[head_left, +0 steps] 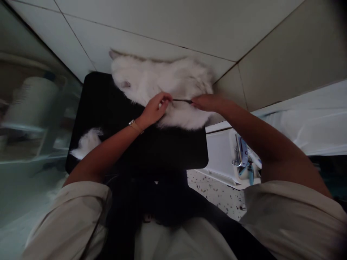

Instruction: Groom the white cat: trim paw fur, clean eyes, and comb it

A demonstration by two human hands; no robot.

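A white, long-haired cat (pixel 151 74) lies along the wall at the back of a black tabletop (pixel 173 146), its ears toward the left. My left hand (pixel 156 108) is closed in a pinch on the fur of its near side. From the right, my right hand (pixel 204 102) grips a thin dark comb-like bar (pixel 181 100). This bar lies flat against the fur and reaches to my left fingertips; teeth on it are too small to make out. A loose tuft of white fur (pixel 88 142) rests on the tabletop's left part, beside my left forearm.
Tiled wall (pixel 151 21) stands right behind the cat. Below my right forearm is a white tray cart (pixel 221 153) holding blue-handled tools (pixel 247 171). At the left, a large pale bottle (pixel 34 101) stands behind a glass pane. Speckled floor (pixel 217 191) shows below.
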